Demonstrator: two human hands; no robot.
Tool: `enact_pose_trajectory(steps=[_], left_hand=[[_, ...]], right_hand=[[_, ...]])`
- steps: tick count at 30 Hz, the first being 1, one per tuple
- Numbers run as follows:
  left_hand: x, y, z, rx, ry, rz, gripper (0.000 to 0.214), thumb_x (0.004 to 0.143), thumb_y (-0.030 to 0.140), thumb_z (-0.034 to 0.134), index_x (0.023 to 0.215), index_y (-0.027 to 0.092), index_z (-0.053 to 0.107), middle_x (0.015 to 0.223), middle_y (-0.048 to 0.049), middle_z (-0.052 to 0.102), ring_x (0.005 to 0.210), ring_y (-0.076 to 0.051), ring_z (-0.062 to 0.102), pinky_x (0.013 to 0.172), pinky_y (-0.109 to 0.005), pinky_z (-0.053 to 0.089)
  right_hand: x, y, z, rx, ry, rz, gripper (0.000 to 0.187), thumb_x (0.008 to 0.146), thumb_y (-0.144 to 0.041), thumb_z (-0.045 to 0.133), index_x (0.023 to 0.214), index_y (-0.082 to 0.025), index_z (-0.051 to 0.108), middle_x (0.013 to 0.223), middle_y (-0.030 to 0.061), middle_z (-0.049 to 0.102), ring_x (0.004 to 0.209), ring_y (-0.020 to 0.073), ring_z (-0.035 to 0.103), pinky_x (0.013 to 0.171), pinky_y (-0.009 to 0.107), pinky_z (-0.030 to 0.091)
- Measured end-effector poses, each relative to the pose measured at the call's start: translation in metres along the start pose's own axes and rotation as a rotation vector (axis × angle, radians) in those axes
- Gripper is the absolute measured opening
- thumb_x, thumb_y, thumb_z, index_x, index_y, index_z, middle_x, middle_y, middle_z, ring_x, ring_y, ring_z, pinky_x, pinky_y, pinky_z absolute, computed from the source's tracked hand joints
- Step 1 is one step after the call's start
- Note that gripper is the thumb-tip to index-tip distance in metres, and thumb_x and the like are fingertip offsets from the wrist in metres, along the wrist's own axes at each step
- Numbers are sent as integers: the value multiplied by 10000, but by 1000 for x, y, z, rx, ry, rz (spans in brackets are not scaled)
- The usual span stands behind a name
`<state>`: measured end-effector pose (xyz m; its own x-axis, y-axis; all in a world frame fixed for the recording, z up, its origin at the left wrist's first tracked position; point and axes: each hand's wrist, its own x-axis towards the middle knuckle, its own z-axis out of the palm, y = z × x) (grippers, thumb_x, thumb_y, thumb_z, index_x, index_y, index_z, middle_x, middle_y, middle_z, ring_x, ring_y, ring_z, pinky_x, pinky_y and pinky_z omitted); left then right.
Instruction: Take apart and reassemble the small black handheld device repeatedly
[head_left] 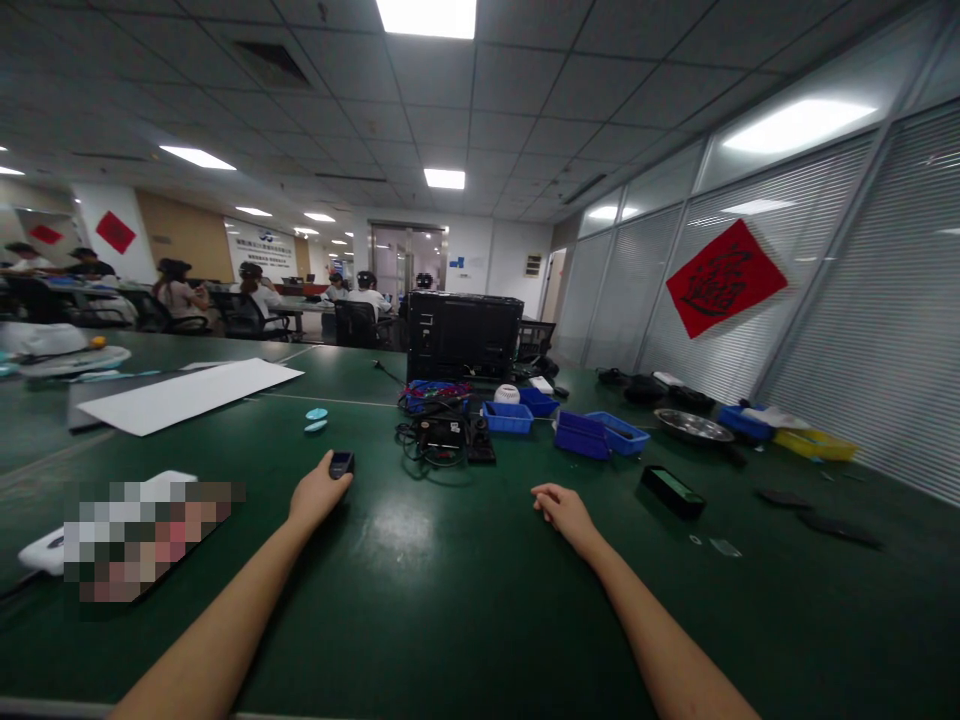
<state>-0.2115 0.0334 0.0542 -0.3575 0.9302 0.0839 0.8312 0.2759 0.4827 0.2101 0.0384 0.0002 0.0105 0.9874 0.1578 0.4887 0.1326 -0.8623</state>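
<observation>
My left hand point(313, 494) is wrapped round a small dark handheld device point(342, 463) with a little screen, low over the green table point(450, 620). Much of the device is hidden by the fingers. To the right, my right hand point(564, 512) is loosely closed, its fingers curled together and nothing visible in them. Beyond my left hand lie two light-blue oval pieces point(316, 414). A black box with a green top point(672, 490) stands to the right of my right hand, apart from it.
A black monitor point(465, 335) stands behind tangled cables and a black adapter point(441, 432). Blue bins point(582, 436), a metal pan point(693, 426) and a yellow tray point(814, 444) are to the right. At left lie white board point(191, 395) and a white power strip point(161, 490). People sit farther back.
</observation>
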Motion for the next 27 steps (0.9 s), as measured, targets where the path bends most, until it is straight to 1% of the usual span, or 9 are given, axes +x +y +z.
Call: enact_pose_trajectory(steps=[5,9,12,14,17,21,24,25,27], left_hand=[[-15,18,9,27,-35,64,665,754,411,424,1338,126,285,1108,-157,599,986,-277,578,770,-312,436],[-25,30,18,30,-101,138,677,752,418,426,1344,129,268,1111,-158,594,983,-273,579,764,-305,431],[-32,40,28,2,-150,205,688,754,416,431,1349,123,249,1130,-160,582,1008,-274,566,793,-310,417],[-37,48,37,-48,-161,241,705,743,401,460,1349,117,240,1184,-159,547,1059,-271,535,834,-307,397],[-47,64,51,-188,-178,273,706,703,358,530,1326,136,281,1293,-141,455,1155,-260,458,907,-299,351],[-64,92,73,-547,-217,318,689,660,345,593,1277,156,354,1352,-122,381,1236,-246,359,997,-300,259],[-79,113,93,-794,-250,236,772,637,344,625,1302,123,302,1365,-154,349,1260,-248,319,1023,-304,221],[-84,120,100,-849,-254,226,786,644,348,623,1312,114,283,1386,-159,307,1278,-244,285,1034,-299,199],[-93,133,113,-923,-229,256,774,678,354,596,1323,96,256,1415,-157,240,1307,-222,216,1054,-288,153]], right_hand=[[0,-2,0,0,8,7,264,720,-292,464,875,-132,605,672,19,602,457,78,444,406,191,330],[-2,-5,1,7,5,23,262,713,-284,462,880,-138,602,677,13,602,471,80,453,417,193,334],[-4,-8,0,9,-8,38,271,716,-282,462,899,-135,596,688,13,603,481,82,463,427,194,341],[-5,-9,0,7,-14,41,269,718,-284,466,898,-135,597,689,13,603,489,83,471,437,195,349],[-5,-10,0,0,-10,28,261,718,-279,468,889,-136,604,685,11,607,493,85,478,466,201,368],[-4,-9,0,-21,-6,-6,254,725,-265,461,879,-127,609,673,12,611,490,87,477,500,211,388],[-4,-7,0,-41,-7,-21,253,739,-265,453,882,-129,612,678,12,614,491,88,481,509,212,396],[-4,-7,1,-51,-9,-22,252,742,-266,452,879,-130,614,675,11,614,491,89,483,511,212,397],[-4,-8,2,-72,-13,-22,251,745,-266,450,875,-131,617,666,10,613,495,93,490,516,213,400]])
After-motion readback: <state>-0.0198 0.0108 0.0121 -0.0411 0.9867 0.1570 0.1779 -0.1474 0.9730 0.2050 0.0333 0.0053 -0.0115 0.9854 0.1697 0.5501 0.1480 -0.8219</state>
